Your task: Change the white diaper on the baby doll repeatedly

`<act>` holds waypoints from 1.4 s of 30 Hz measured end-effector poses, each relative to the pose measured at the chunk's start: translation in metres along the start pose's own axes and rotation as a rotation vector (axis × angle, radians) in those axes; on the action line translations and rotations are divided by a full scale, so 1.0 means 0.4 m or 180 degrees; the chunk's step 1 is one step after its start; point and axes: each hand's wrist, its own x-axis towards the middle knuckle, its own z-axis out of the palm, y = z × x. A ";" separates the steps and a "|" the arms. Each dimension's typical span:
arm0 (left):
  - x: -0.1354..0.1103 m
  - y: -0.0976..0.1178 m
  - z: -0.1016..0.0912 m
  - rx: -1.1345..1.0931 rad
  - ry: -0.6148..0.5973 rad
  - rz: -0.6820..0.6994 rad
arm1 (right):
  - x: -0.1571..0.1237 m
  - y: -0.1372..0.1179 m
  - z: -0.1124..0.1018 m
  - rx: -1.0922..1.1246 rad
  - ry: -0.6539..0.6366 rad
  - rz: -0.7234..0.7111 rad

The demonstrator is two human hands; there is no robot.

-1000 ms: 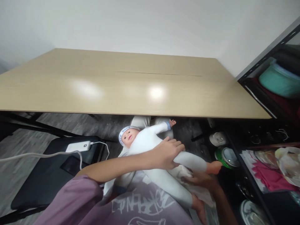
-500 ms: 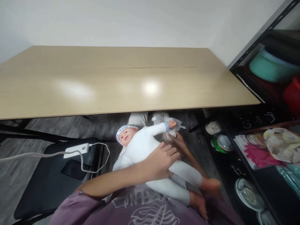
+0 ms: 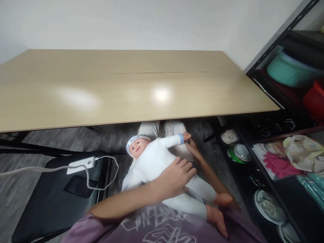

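Note:
A baby doll (image 3: 157,162) in a white suit with blue cuffs and a lettered cap lies face up across my lap, its head to the left and its bare feet to the right. My left hand (image 3: 178,173) rests across the doll's lower body, fingers curled around it. Beyond the doll's side, my right hand (image 3: 191,147) is by the doll's outstretched hand. Its fingers look bent inward around a small dark spot, and what they hold, if anything, I cannot make out.
A wooden table (image 3: 126,98) spans the space ahead, its edge just above the doll. Left, a black chair (image 3: 50,202) carries a white power bank (image 3: 81,164), its cable and a phone (image 3: 79,185). Shelving with a pink cloth (image 3: 280,164) and dishes (image 3: 269,207) stands right.
The clear, whitish plastic piece beside the doll's hand and my right hand is no longer in sight. My left hand stays on the doll. The view has shifted slightly.

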 end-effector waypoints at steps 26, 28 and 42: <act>-0.022 -0.018 -0.009 -0.0049 0.0199 0.0264 | -0.017 -0.332 -0.030 -0.2373 -0.2261 -0.2593; -0.033 -0.015 -0.005 -0.0023 0.0262 0.0236 | 0.004 -0.357 -0.005 -0.2487 -0.2800 -0.2419; -0.295 0.006 0.069 -0.0685 0.2753 -0.0477 | -0.114 -0.460 0.062 -0.2633 -0.1916 -0.2865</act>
